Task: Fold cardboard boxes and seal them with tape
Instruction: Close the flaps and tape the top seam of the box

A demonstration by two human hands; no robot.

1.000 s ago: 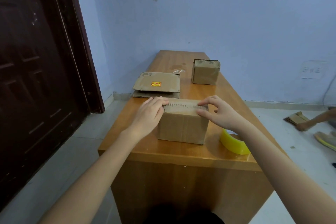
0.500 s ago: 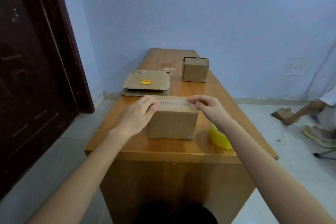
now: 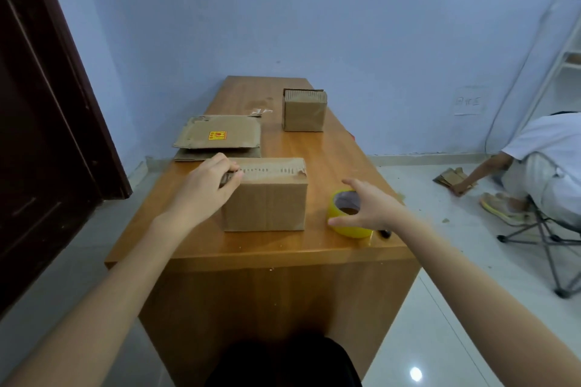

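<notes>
Flat cardboard (image 3: 218,137): a stack of unfolded sheets on the left part of the table (image 3: 330,154), the top one bearing a yellow and red sticker; nothing lies on it.
Left hand (image 3: 206,190): curled over the upper left corner of the near box, fingers bent onto its top edge (what sits under the fingertips is hidden).
Near box (image 3: 267,198): folded up, standing near the table's front edge, flaps closed on top with a torn strip of old tape along the seam; its contents cannot be seen.
Far box (image 3: 304,110): a smaller folded box, standing farther back and well apart from the near one; top closed, contents out of sight.
Tape roll (image 3: 347,214): yellow, lying flat on the table just to the right of the near box, its core facing up.
Right hand (image 3: 369,207): spread wide over the tape roll, thumb low at its front side, fingers straight above the core; it holds nothing, and contact with the roll cannot be judged.
Other person (image 3: 547,163): seated at the right, one hand on flat cardboard on the floor.
</notes>
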